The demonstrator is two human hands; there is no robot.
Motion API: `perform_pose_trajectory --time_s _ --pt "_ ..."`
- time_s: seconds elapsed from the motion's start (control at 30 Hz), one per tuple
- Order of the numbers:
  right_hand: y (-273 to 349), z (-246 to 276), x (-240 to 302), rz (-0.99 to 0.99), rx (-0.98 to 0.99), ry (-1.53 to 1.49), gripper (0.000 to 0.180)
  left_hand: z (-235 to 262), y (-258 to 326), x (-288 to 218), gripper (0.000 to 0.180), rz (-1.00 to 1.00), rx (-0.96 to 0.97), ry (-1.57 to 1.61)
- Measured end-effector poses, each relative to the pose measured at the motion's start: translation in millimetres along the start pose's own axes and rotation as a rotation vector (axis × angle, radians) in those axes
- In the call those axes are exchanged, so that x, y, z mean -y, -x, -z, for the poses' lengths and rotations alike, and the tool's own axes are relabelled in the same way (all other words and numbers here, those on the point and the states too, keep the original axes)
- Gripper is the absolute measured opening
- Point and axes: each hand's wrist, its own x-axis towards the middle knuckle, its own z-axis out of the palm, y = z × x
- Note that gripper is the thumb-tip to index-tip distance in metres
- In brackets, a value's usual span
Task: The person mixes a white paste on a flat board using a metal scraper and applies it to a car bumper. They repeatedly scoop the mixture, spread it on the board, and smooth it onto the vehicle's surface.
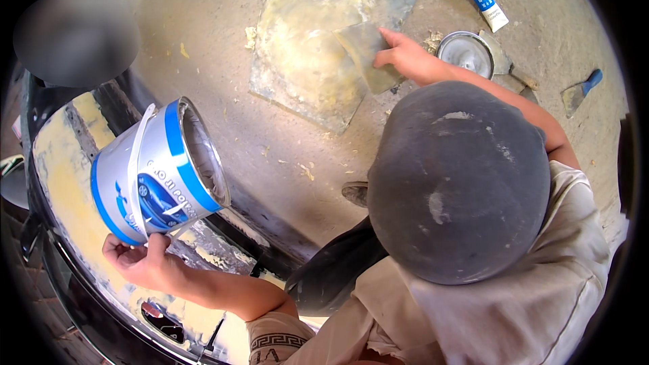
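Observation:
At the left, my left hand [145, 260] grips the lower edge of a silver and blue bucket [152, 169], its fingers curled beneath it. The bucket leans with its mouth to the right, grey residue inside its rim and a white handle across its side. My right hand [409, 57] reaches forward and pinches a flat, thin, grey putty spreader [372, 54]. The spreader lies over a square board [345, 111] smeared with yellowish putty. A dark rounded shape [460, 182] with pale smudges, apparently my clothed knee, hides part of my right arm.
Beside my right forearm are a round lid [468, 55] with grey paste and a scraper [524, 76] with a wooden handle. Farther right lies a blue-handled scraper [583, 93]; a white and blue tube [481, 0] lies beyond. A putty-patched car panel [67, 169] runs along the left.

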Motion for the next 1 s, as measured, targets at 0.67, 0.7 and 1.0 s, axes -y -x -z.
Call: perform_pose_trajectory --time_s 0.67,0.7,1.0 --pt "22.1 -1.8 53.0 0.273 0.052 0.917 0.043 -47.8 5.7 95.4 0.049 0.729 0.398 0.464" --pt "22.8 -4.1 60.9 0.288 0.069 0.931 0.038 -55.4 11.0 96.2 0.047 0.758 0.412 0.439" --pt "18.2 -34.8 72.0 0.713 0.244 0.747 0.02 -99.8 37.1 155.5 0.06 0.96 0.569 0.152"
